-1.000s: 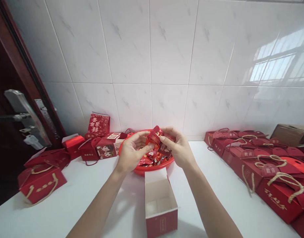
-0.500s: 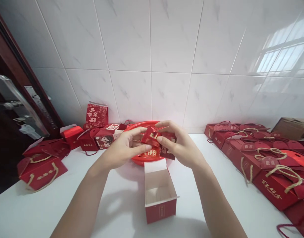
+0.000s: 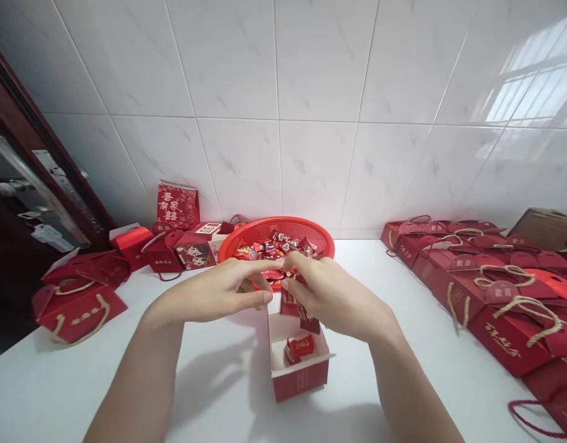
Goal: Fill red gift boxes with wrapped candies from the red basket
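Note:
A small red box (image 3: 301, 387) with a white inside stands on the white table, its top open. A red wrapped candy (image 3: 300, 349) lies inside it. Over the box's far end, my right hand (image 3: 336, 292) pinches dark red candy packets (image 3: 309, 320) that hang down from its fingers. My left hand (image 3: 225, 286) is beside it with thumb and fingers apart and nothing between them. Just behind both hands sits a red plastic basket (image 3: 328, 243) holding many wrapped candies (image 3: 276, 245); its front is partly covered by my hands.
Closed red gift boxes (image 3: 477, 289) with rope handles fill the right side in rows. At the left are more red boxes (image 3: 82, 314) and an upright patterned box (image 3: 178, 206). A brown carton (image 3: 544, 229) is at the far right. A tiled wall (image 3: 315, 172) rises behind.
Both hands have come lower, toward the open box. A red candy now lies in the box, and the left hand no longer holds candy. The candies in the basket have come into view.

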A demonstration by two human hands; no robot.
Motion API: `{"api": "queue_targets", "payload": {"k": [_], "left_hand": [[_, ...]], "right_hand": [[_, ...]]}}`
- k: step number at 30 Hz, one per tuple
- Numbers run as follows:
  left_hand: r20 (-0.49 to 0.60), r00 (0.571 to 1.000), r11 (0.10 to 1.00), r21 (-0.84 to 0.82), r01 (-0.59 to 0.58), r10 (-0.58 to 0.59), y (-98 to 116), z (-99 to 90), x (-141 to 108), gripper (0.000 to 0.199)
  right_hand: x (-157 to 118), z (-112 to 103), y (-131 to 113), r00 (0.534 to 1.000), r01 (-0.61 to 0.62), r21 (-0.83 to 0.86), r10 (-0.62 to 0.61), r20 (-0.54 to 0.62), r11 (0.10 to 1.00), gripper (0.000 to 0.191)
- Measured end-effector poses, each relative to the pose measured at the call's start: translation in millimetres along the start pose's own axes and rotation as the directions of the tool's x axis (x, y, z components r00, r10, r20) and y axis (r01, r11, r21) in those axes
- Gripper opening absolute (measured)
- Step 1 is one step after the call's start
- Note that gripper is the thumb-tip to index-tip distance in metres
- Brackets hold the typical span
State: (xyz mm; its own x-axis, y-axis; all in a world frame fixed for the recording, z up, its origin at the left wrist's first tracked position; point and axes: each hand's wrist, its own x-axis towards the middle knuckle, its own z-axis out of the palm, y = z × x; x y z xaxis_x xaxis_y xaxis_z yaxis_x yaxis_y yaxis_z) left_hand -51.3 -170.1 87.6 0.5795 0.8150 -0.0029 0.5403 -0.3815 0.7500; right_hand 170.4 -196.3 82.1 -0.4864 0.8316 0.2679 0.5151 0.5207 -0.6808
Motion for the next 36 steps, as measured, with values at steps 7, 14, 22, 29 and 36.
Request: {"api": "queue_targets", "payload": {"k": [7, 14, 22, 29, 36], "left_hand": [[-0.137, 0.988, 0.992, 0.105, -0.063, 0.077, 1, -1.6, -1, 0.038], [-0.266, 0.96, 0.927, 0.33, 0.178, -0.089, -20, -21.5, 7, 0.052], [-0.093, 0.984, 0.907, 0.383, 0.176, -0.152, -60, -17.6, 47, 0.027], [0.064, 0.97, 0.94, 0.271, 0.208, -0.234, -77, 7.7, 74, 0.025], [-0.167, 0.962, 0.89, 0.371, 0.265, -0.216, -98, 1.4, 85, 0.059]], "right_hand": [[8, 8, -4, 0.999, 0.013, -0.236, -0.001, 0.05, 0.972, 0.021], [2, -12, -5, 1.0, -0.029, -0.181, 0.027, -0.014, 0.983, 0.018], [-3, -26, -3, 0.998, -0.065, -0.123, 0.061, -0.036, 0.99, 0.02], [-5, -36, 2, 0.994, -0.097, -0.084, 0.093, -0.054, 0.992, 0.023], [-5, -39, 7, 0.995, -0.072, -0.088, 0.066, -0.069, 0.994, 0.024]]}}
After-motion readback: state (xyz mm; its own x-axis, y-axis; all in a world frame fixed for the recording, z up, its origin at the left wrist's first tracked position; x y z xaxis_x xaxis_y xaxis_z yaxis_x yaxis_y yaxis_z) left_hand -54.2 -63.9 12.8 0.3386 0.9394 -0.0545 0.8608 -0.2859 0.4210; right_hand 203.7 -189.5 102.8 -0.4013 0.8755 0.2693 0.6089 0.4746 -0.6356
